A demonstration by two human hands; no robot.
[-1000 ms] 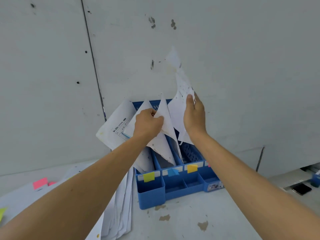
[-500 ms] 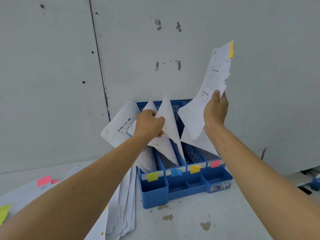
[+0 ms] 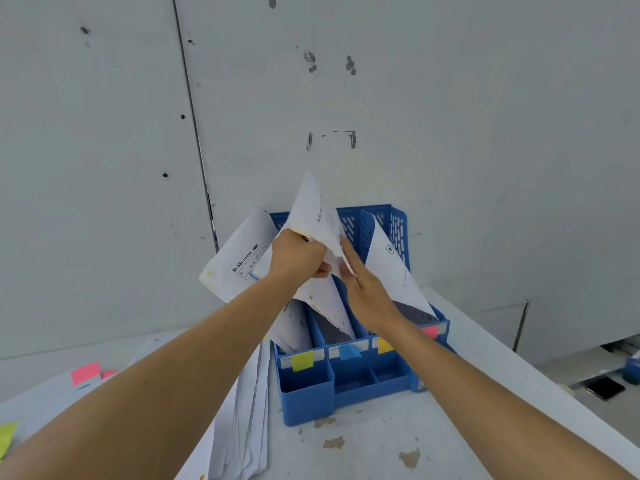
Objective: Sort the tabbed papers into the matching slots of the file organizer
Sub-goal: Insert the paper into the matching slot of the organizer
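Note:
A blue file organizer (image 3: 308, 398) stands against the wall, its slots marked by yellow (image 3: 302, 361), blue (image 3: 349, 351), yellow-orange (image 3: 384, 345) and pink (image 3: 430, 331) tabs. My left hand (image 3: 298, 254) grips a bunch of white papers (image 3: 313, 209) standing in the left slots and holds them up. My right hand (image 3: 363, 285) has straight fingers that touch the edge of those papers, above the middle slots. One white sheet with a round stamp (image 3: 393, 268) leans in the right slot.
A stack of white papers (image 3: 247, 420) lies on the table left of the organizer. Loose sheets with pink (image 3: 85, 373) and green-yellow (image 3: 7, 436) tabs lie at the far left. A dark phone (image 3: 605, 388) lies at the right. The wall rises right behind the organizer.
My right hand has let go of the orange-tabbed sheet that it held high and has come down to the papers in my left hand. A stamped sheet now leans in the right slot.

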